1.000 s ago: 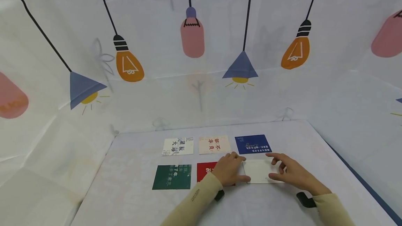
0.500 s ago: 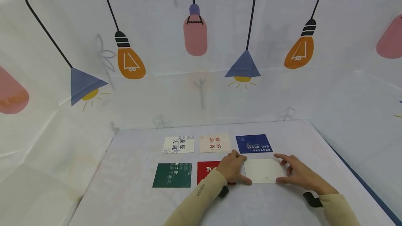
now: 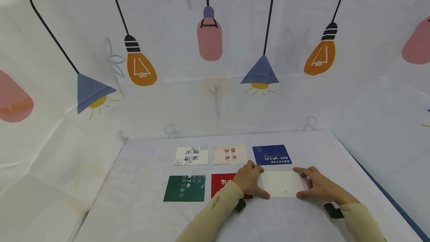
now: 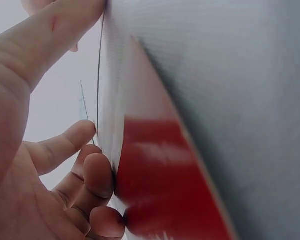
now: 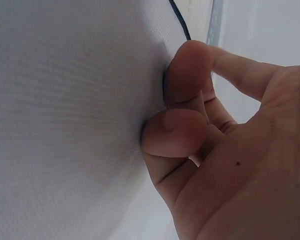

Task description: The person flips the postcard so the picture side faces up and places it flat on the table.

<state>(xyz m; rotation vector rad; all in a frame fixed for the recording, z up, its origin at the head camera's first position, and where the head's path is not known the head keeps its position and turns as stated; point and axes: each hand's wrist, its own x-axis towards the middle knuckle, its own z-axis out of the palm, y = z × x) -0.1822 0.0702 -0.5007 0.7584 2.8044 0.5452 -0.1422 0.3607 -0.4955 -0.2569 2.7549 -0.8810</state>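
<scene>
A cream card (image 3: 283, 184) with a tiny mark near its lower edge lies flat on the white table between my hands. My left hand (image 3: 249, 179) stands at its left side, index fingertip near the upper corner and thumb near the lower one. Part of a red card (image 3: 219, 184) is hidden beneath that hand; in the left wrist view, the lower fingertips rest against the red card (image 4: 160, 175). At the right edge of the cream card, my right hand (image 3: 319, 186) spreads thumb and index finger toward the two corners. Its other fingertips (image 5: 175, 132) touch the tabletop in the right wrist view.
Behind lie a white card (image 3: 191, 155) with dark lettering, a pale card (image 3: 230, 154) with red lettering and a blue card (image 3: 272, 154). A green card (image 3: 184, 188) is at the front left. A white cloth backdrop (image 3: 188, 107) printed with lamps rises behind the table (image 3: 134, 197).
My right hand has moved right, off the cream card's surface to its right edge, uncovering it. The left hand stays at the left edge; the view has shifted slightly.
</scene>
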